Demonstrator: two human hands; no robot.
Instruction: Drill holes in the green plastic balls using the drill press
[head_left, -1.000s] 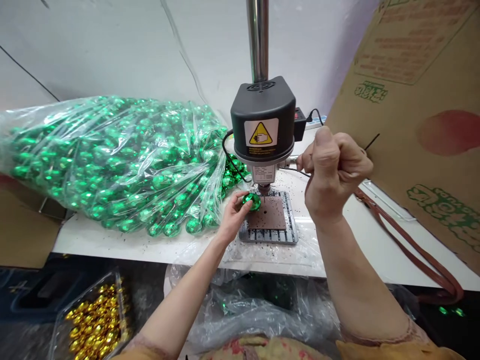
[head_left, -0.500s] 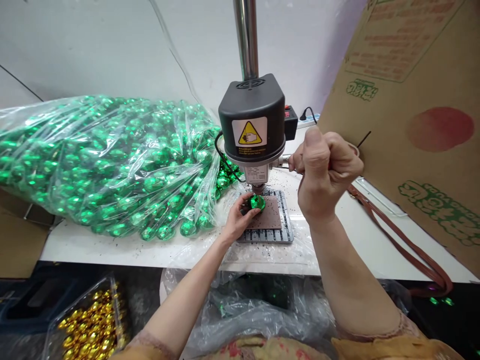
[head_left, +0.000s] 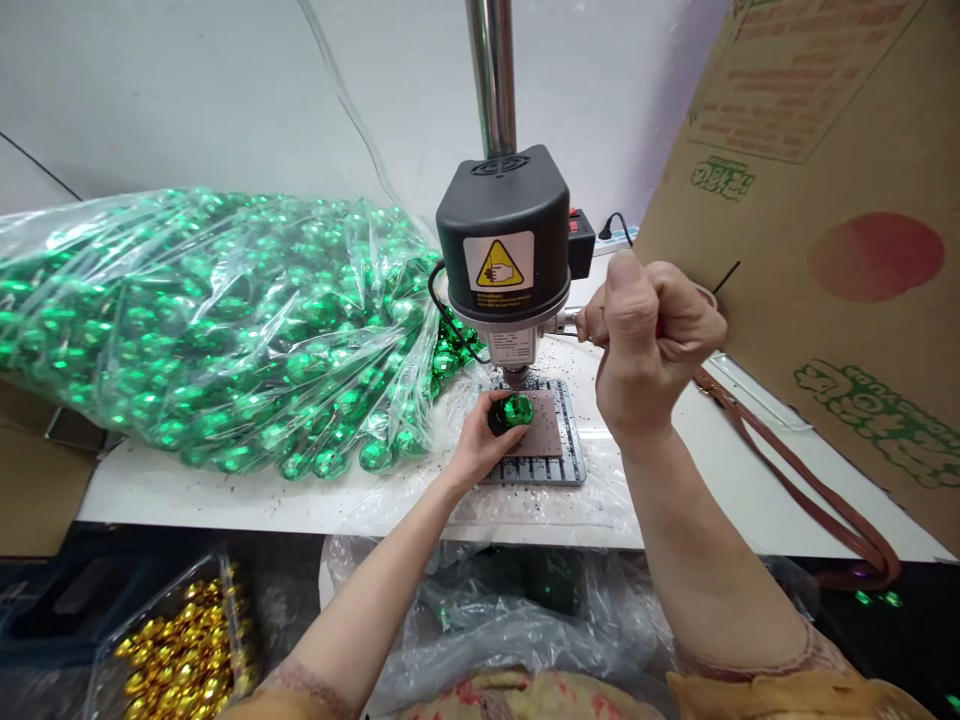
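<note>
A shiny green faceted ball is held between the thumb and fingers of my left hand. It sits over a brown pad on the slotted grey base plate, just under the chuck of a small black bench drill press. Whether a bit touches the ball, I cannot make out. To the right of the drill head, my right hand is closed in a fist around the feed lever, most of which the fingers hide.
At left lies a large clear plastic bag full of green balls. A big cardboard box leans at right beside a brown strap. Dark shavings litter the white table. Below left stands a clear container of gold balls.
My left hand has shifted the green ball slightly to the right and toward me, and the ball appears turned a little. My right hand stays on the lever.
</note>
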